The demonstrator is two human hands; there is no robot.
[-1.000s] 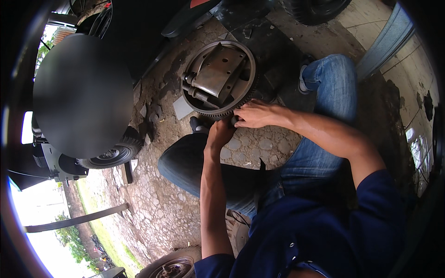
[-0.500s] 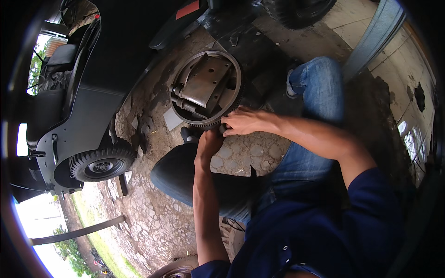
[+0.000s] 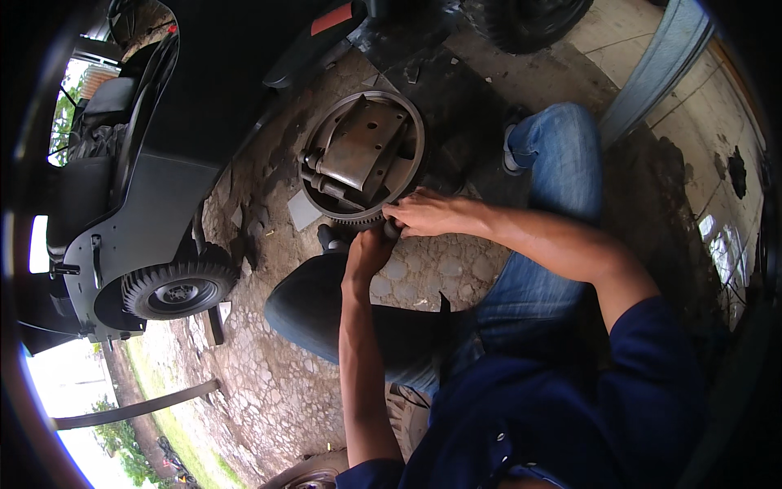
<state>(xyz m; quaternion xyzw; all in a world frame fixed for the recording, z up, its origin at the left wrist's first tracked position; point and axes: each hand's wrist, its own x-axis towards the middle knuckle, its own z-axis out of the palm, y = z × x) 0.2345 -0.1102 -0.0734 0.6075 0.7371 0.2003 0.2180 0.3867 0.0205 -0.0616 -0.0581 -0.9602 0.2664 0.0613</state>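
A round metal flywheel (image 3: 418, 151) with a toothed outer edge sits in front of me. Across its top lies a brown, worn metal bracket (image 3: 364, 140) with several holes and a hinge-like tube along one side. Both my hands meet at the wheel's near edge. My left hand (image 3: 371, 252) is closed just below the teeth, its fingertips mostly hidden. My right hand (image 3: 422, 213) has its fingers bent together against the rim, touching the left fingers. A small dark thing may be between them, too hidden to name.
My jeans-clad knees (image 3: 562, 155) are bent on both sides of the wheel. A dark open-sided vehicle (image 3: 175, 196) with a spare-looking black wheel (image 3: 179, 289) stands at left. Another black tyre (image 3: 529, 24) is at the far side. A pale flat piece (image 3: 303, 210) lies on the stony ground.
My right hand has shifted slightly left along the rim, closer over the left fingers. The flywheel and bracket look unmoved.
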